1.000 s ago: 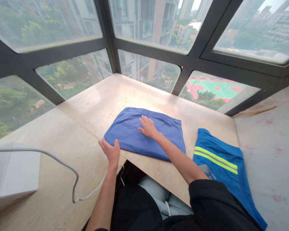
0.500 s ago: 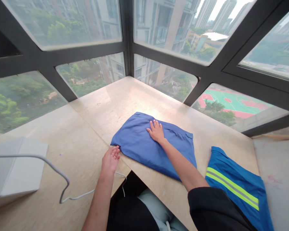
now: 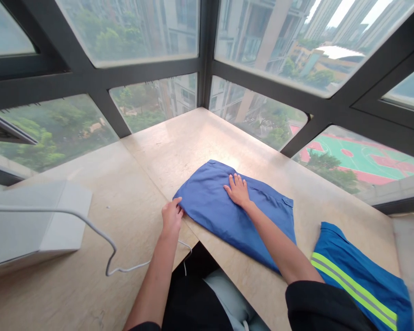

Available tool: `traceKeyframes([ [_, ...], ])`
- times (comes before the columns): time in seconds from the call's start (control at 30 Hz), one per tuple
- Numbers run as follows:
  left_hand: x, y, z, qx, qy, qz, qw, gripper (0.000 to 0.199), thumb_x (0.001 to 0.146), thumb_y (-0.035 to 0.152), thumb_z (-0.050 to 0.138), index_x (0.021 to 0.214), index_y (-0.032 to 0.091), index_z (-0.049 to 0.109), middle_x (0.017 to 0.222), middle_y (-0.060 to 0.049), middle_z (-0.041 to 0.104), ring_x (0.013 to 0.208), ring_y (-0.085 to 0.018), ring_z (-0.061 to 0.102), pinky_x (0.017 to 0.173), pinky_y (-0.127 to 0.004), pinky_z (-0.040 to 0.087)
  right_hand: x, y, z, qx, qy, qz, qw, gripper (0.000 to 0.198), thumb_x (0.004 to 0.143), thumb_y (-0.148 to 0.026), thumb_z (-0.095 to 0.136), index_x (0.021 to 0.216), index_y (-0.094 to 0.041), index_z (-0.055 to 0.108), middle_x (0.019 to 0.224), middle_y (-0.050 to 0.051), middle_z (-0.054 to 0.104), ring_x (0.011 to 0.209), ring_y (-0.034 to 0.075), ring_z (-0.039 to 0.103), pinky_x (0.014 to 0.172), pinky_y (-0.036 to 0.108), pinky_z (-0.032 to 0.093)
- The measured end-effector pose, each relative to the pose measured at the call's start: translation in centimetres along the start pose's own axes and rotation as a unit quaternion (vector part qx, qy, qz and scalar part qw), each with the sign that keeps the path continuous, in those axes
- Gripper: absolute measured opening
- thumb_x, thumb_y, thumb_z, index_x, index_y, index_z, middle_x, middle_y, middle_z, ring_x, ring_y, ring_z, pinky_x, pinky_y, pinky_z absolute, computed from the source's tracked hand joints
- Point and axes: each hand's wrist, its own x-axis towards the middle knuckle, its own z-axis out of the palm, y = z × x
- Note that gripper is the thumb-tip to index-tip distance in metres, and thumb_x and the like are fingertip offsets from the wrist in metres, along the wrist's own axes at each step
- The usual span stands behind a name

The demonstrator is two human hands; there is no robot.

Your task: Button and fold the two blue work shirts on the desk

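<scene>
A folded blue garment [image 3: 214, 193] lies on the stone-patterned counter, with a buttoned band along its far edge. At its left corner my left hand [image 3: 172, 215] has its thumb over the cloth and its fingers curled at the edge, pinching it. Spread flat on the upper middle of the cloth is my right hand [image 3: 238, 189], with nothing held in it. To the right lies a brighter blue folded garment [image 3: 359, 266] crossed by a yellow-green and grey reflective stripe; neither hand touches it, and my right sleeve covers part of it.
A white box-like object [image 3: 62, 220] stands at the left, and a grey-white cable [image 3: 96, 234] runs in front of it. The counter [image 3: 152, 151] has a cut-out at its near edge. Dark-framed windows [image 3: 205, 55] enclose the far sides.
The view has swung left, so everything sits further right. My left hand has turned from palm-up to closing on the garment's left corner. The right hand stays flat on the cloth.
</scene>
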Motion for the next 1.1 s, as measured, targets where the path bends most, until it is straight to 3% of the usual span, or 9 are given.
traceKeyframes([
  [0.2,1.3,-0.2,1.2,0.026,-0.002,-0.095,0.995,0.021,0.072,0.021,0.079,0.085,0.013,0.065,0.071,-0.005,0.067,0.063,-0.016,0.064,0.06,-0.027,0.055,-1.3,2.0,0.1,0.029,-0.026,-0.023,0.999,0.067,0.099,-0.053,0.027,0.153,-0.013,0.027,0.161,0.017,0.019,0.148,0.031,0.016,0.118,0.051,0.014],
  [0.33,1.4,-1.0,2.0,-0.011,0.006,-0.036,0.999,0.008,0.075,0.007,0.07,0.082,0.011,0.067,0.074,-0.005,0.07,0.071,-0.015,0.067,0.076,-0.028,0.057,-2.7,3.2,0.1,0.057,-0.035,-0.019,0.998,0.067,0.098,-0.053,0.031,0.153,-0.013,0.028,0.161,0.018,0.018,0.149,0.031,0.014,0.118,0.052,0.013],
  [0.47,0.5,-1.4,2.2,-0.025,0.014,0.038,0.999,0.004,0.077,0.007,0.068,0.08,0.011,0.068,0.074,-0.005,0.071,0.075,-0.015,0.068,0.086,-0.032,0.055,-3.0,3.2,-1.1,0.16,-0.059,0.011,0.985,0.068,0.093,-0.052,0.044,0.149,-0.013,0.036,0.159,0.018,0.023,0.148,0.032,0.018,0.118,0.054,0.014],
  [0.53,-0.2,-1.4,2.5,-0.019,0.021,0.093,0.995,0.004,0.077,0.009,0.067,0.081,0.01,0.069,0.076,-0.005,0.072,0.078,-0.016,0.069,0.089,-0.034,0.054,-2.6,2.3,-2.5,0.269,-0.054,0.047,0.96,0.068,0.091,-0.051,0.049,0.148,-0.014,0.039,0.156,0.018,0.03,0.146,0.031,0.026,0.118,0.051,0.02],
  [0.67,-2.3,-1.2,4.0,0.046,-0.016,0.213,0.976,0.014,0.081,0.017,0.064,0.091,0.011,0.071,0.09,-0.007,0.075,0.09,-0.019,0.07,0.093,-0.036,0.053,-1.2,-0.9,-6.8,0.474,-0.016,0.083,0.876,0.063,0.088,-0.048,0.054,0.141,-0.015,0.047,0.144,0.015,0.051,0.13,0.027,0.051,0.108,0.041,0.041],
  [0.77,-5.1,-1.5,5.3,0.152,-0.108,0.285,0.94,0.023,0.084,0.023,0.063,0.103,0.014,0.072,0.108,-0.009,0.074,0.105,-0.021,0.067,0.1,-0.038,0.049,0.4,-3.5,-10.4,0.51,-0.065,0.099,0.852,0.056,0.089,-0.054,0.052,0.127,-0.014,0.058,0.128,0.013,0.063,0.112,0.026,0.063,0.088,0.035,0.053],
  [0.87,-8.4,-2.7,6.0,0.261,-0.191,0.316,0.892,0.028,0.088,0.026,0.06,0.111,0.017,0.071,0.119,-0.01,0.07,0.117,-0.023,0.062,0.107,-0.04,0.045,2.1,-5.0,-13.2,0.49,-0.107,0.151,0.852,0.061,0.088,-0.061,0.053,0.122,-0.011,0.059,0.132,0.016,0.058,0.108,0.027,0.063,0.071,0.028,0.055],
  [1.0,-11.7,-5.4,5.8,0.335,-0.285,0.358,0.823,0.034,0.093,0.026,0.053,0.124,0.019,0.066,0.128,-0.009,0.065,0.123,-0.023,0.058,0.11,-0.043,0.043,3.8,-5.1,-15.1,0.455,-0.152,0.215,0.851,0.073,0.083,-0.059,0.062,0.129,-0.004,0.052,0.138,0.024,0.05,0.096,0.029,0.065,0.059,0.029,0.054],
  [1.1,-12.8,-7.5,5.3,0.366,-0.361,0.414,0.751,0.039,0.094,0.019,0.047,0.13,0.02,0.061,0.133,-0.009,0.061,0.128,-0.022,0.055,0.112,-0.043,0.042,3.9,-4.4,-15.5,0.423,-0.172,0.219,0.862,0.08,0.072,-0.055,0.075,0.128,-0.003,0.053,0.126,0.023,0.058,0.083,0.024,0.066,0.054,0.027,0.052],
])
